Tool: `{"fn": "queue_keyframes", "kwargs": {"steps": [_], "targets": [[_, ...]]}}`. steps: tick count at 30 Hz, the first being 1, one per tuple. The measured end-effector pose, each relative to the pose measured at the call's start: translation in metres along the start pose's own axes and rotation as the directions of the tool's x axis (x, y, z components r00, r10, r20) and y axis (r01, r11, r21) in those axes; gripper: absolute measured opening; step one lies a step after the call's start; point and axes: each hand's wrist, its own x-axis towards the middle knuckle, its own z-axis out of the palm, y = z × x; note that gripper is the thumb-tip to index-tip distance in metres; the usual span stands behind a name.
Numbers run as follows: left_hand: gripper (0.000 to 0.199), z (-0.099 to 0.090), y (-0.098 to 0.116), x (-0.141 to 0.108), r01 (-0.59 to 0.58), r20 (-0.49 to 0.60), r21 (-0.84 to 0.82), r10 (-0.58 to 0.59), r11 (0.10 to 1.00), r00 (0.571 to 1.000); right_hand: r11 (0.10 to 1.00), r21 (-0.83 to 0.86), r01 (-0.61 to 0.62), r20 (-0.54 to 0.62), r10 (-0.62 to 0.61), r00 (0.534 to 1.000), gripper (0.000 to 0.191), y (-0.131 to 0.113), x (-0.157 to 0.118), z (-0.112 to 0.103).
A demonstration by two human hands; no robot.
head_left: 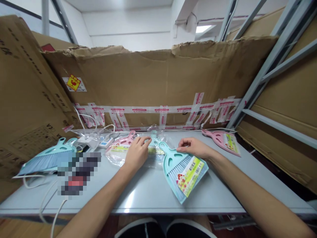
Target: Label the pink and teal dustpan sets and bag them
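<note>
A mint-green dustpan [173, 158] with a blue-bristled brush nested in it and a bright printed label lies tilted near the middle of the desk. My right hand [192, 147], fingers curled, grips its upper right edge. Farther left, my left hand [138, 150] has its fingers stretched out and holds nothing. It is over clear-bagged sets, a pink dustpan [128, 138] and a mint-green one [154, 136]; I cannot tell whether it touches the bag. Part of the bagged sets is hidden behind my left hand and the front dustpan.
A pink dustpan [220, 139] lies at the right rear. To the left are another mint-green dustpan set [49, 155], white cables [44, 201], a power strip [106, 142] and a pixelated object [79, 173]. Taped cardboard [148, 79] walls the back; a metal frame [262, 76] rises right.
</note>
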Motion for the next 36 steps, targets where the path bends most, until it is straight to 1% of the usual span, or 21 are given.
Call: {"fn": "queue_keyframes", "kwargs": {"steps": [3,7,9,11,12,13,14,15,17,18,20,23,25,26,32,34,36], "targets": [[0.065,0.005,0.007,0.000,-0.039,0.012,-0.031,0.039,0.999,0.999,1.000,0.020,-0.011,0.003,0.011,1.000,0.056,0.008,0.007,0.005],[0.070,0.009,0.017,-0.002,-0.147,0.048,-0.141,0.155,0.979,0.987,0.997,0.073,-0.008,-0.034,0.011,0.999,0.057,0.017,0.014,0.010],[0.070,0.003,0.021,-0.004,-0.179,0.073,-0.234,0.201,0.956,0.977,0.994,0.108,-0.018,-0.067,0.025,0.997,0.059,0.019,0.016,0.010],[0.065,-0.006,0.024,-0.005,-0.190,0.092,-0.363,0.238,0.912,0.967,0.990,0.137,-0.034,-0.087,0.046,0.995,0.062,0.020,0.016,0.007],[0.061,-0.011,0.025,-0.006,-0.185,0.080,-0.426,0.241,0.886,0.967,0.988,0.146,-0.045,-0.090,0.059,0.994,0.062,0.019,0.016,0.005],[0.056,-0.016,0.024,-0.006,-0.175,0.048,-0.472,0.223,0.864,0.974,0.987,0.148,-0.058,-0.088,0.071,0.994,0.062,0.019,0.015,0.003],[0.051,-0.020,0.023,-0.005,-0.153,0.000,-0.492,0.176,0.857,0.984,0.987,0.142,-0.071,-0.086,0.083,0.993,0.063,0.019,0.014,0.001],[0.046,-0.023,0.020,-0.005,-0.115,-0.055,-0.484,0.101,0.867,0.993,0.988,0.128,-0.081,-0.083,0.092,0.992,0.065,0.019,0.014,-0.001],[0.041,-0.022,0.011,-0.003,0.013,-0.129,-0.406,-0.071,0.914,0.989,0.992,0.090,-0.089,-0.083,0.097,0.992,0.067,0.021,0.015,-0.005],[0.041,-0.018,0.005,-0.002,0.090,-0.139,-0.353,-0.147,0.931,0.979,0.994,0.075,-0.084,-0.083,0.090,0.992,0.067,0.023,0.015,-0.006],[0.048,-0.007,-0.009,-0.003,0.223,-0.097,-0.270,-0.257,0.937,0.962,0.995,0.063,-0.074,-0.074,0.079,0.994,0.067,0.027,0.017,-0.006],[0.059,0.010,-0.025,-0.007,0.333,0.021,-0.263,-0.339,0.906,0.940,0.994,0.070,-0.086,-0.053,0.090,0.994,0.067,0.031,0.019,-0.004],[0.062,0.016,-0.029,-0.010,0.364,0.071,-0.274,-0.358,0.890,0.931,0.992,0.069,-0.104,-0.037,0.106,0.994,0.068,0.031,0.019,-0.003],[0.062,0.017,-0.030,-0.011,0.365,0.079,-0.280,-0.358,0.888,0.931,0.992,0.067,-0.109,-0.029,0.111,0.993,0.068,0.030,0.019,-0.003],[0.056,0.010,-0.017,-0.008,0.273,0.075,-0.372,-0.264,0.887,0.962,0.990,0.025,-0.137,0.020,0.137,0.990,0.073,0.030,0.020,-0.002],[0.055,0.008,-0.011,-0.007,0.263,0.101,-0.409,-0.243,0.874,0.965,0.989,0.007,-0.145,0.029,0.145,0.989,0.080,0.032,0.022,0.000],[0.054,0.006,-0.005,-0.006,0.252,0.134,-0.470,-0.213,0.846,0.968,0.989,-0.001,-0.148,0.044,0.148,0.988,0.091,0.034,0.023,0.002]]}}
